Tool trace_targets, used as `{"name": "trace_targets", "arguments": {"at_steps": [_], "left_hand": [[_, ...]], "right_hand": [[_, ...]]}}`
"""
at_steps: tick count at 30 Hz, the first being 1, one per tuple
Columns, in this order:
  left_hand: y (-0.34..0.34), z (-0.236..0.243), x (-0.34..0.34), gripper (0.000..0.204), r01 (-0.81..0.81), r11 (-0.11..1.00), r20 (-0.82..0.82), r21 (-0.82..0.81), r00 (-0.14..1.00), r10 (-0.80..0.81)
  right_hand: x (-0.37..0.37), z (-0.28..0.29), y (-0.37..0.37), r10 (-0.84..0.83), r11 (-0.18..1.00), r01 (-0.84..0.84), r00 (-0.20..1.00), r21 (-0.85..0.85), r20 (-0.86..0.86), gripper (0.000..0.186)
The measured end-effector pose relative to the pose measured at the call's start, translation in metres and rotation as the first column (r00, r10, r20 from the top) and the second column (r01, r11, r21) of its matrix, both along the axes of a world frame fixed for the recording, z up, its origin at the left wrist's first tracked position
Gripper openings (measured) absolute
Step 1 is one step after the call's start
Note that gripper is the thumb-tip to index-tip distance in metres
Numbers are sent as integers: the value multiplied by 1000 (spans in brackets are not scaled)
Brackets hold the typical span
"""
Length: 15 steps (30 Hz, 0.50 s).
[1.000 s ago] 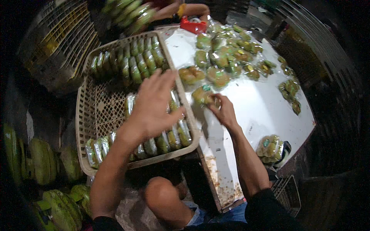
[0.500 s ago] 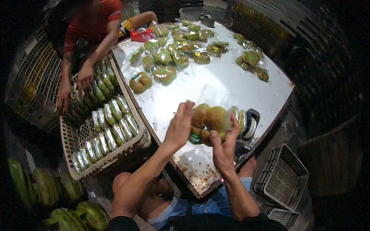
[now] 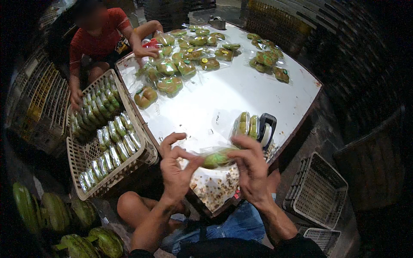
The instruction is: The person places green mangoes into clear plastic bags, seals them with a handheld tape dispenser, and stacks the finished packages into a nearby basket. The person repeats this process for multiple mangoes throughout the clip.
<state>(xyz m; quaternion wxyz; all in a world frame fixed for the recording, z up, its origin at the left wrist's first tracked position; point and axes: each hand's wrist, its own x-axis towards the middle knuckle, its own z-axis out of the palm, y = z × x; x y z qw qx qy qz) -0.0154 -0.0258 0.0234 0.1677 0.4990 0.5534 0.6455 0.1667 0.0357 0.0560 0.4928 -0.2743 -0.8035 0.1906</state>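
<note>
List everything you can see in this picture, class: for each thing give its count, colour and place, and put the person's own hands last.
Table: one, white, centre.
Bagged green fruit packs: many, clear bags, far half of the table.
Bag of fruit: one, green, pinched between both hands.
Bagged pack: one, green, beside the tape dispenser.
Tape dispenser: one, black, near right table edge.
Basket: one, cream, left of the table, holding rows of bagged fruit.
Empty baskets: two, pale, lower right floor.
Large green fruits: several, lower left floor.
Co-worker: one, red shirt, far left.
Left hand: on the bag.
Right hand: on the bag.
</note>
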Motion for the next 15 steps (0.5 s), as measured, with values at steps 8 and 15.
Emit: {"name": "trace_targets", "arguments": {"at_steps": [8,15], "left_hand": [[-22,-8,-16,29,-68,996,130,63,990,59],[-11,-2,-14,21,14,1000,488,-22,873,-2]], "right_hand": [[-11,-4,-6,-81,987,70,994,-144,-78,6],[-32,-12,-8,46,774,-241,944,-585,-328,13]]}}
